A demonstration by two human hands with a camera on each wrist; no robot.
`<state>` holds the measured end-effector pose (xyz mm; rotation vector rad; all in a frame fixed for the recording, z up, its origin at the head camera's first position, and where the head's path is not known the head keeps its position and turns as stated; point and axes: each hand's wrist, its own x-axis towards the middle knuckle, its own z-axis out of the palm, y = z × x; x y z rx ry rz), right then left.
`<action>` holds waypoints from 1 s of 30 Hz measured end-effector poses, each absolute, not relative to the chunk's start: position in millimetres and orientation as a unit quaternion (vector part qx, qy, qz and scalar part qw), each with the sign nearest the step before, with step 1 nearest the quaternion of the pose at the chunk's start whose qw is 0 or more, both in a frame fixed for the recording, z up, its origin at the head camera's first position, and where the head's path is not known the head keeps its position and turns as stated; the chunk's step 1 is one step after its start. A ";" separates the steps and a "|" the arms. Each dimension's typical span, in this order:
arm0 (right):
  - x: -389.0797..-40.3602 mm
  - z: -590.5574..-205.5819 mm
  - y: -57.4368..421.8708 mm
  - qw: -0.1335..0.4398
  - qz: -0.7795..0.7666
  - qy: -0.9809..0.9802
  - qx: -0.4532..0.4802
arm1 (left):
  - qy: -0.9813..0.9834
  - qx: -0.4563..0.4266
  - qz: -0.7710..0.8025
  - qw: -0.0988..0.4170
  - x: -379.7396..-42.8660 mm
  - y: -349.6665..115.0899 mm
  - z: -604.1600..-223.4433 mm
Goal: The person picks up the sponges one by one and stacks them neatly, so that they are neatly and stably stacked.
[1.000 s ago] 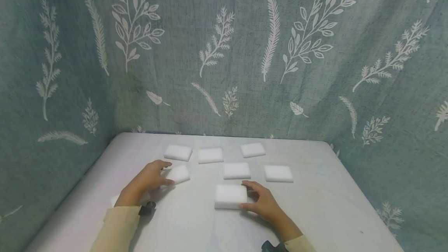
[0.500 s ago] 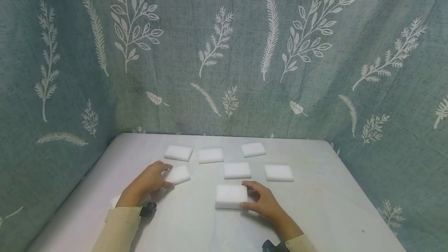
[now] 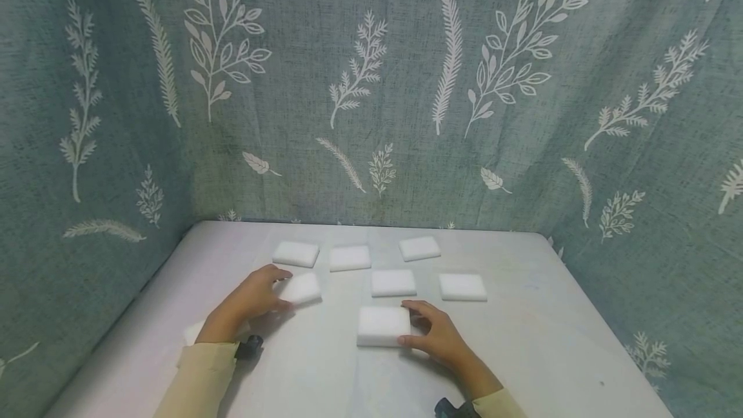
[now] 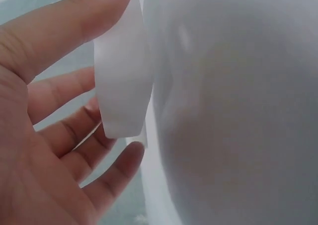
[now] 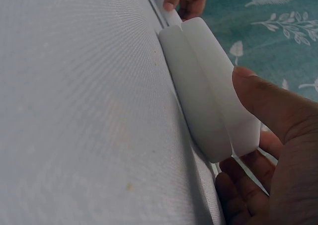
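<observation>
My left hand [image 3: 253,298] pinches a white sponge block [image 3: 304,288] by its left end, thumb along the near side and fingers at the far side. In the left wrist view the thumb lies against the sponge's [image 4: 124,71] face. Right of it, my right hand [image 3: 432,334] grips two white sponges [image 3: 383,326] lying one on the other by their right end. The right wrist view shows the seam between these stacked sponges [image 5: 203,91], with the thumb on the upper one and the fingertips partly hidden beyond.
More white sponges lie flat on the white table [image 3: 522,353]: a back-left one [image 3: 295,253], a back-middle one [image 3: 350,258], a back-right one [image 3: 420,248], a centre one [image 3: 393,282] and a right one [image 3: 462,287]. Another white piece [image 3: 193,333] is mostly behind the left wrist. Patterned curtains [image 3: 302,166] enclose the table.
Over the last half second my left hand has shifted slightly right with its sponge. My right hand and the stacked sponges stay where they were.
</observation>
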<state>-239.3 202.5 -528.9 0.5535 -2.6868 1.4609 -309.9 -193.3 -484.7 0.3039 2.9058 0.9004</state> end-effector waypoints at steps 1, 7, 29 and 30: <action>-239.0 -528.5 202.7 0.017 0.470 -0.865 0.177 | 0.949 0.106 0.294 0.038 -309.9 -192.2 -484.1; -239.6 -528.3 202.3 0.020 0.467 -0.867 0.174 | 0.948 0.145 0.283 0.019 -309.1 -186.1 -477.9; -241.5 -528.0 202.4 0.012 0.481 -0.861 0.162 | 0.915 0.301 0.267 -0.019 -288.6 -120.5 -455.3; -241.6 -528.0 202.3 0.012 0.481 -0.862 0.162 | 0.914 0.304 0.268 -0.020 -287.8 -118.6 -455.6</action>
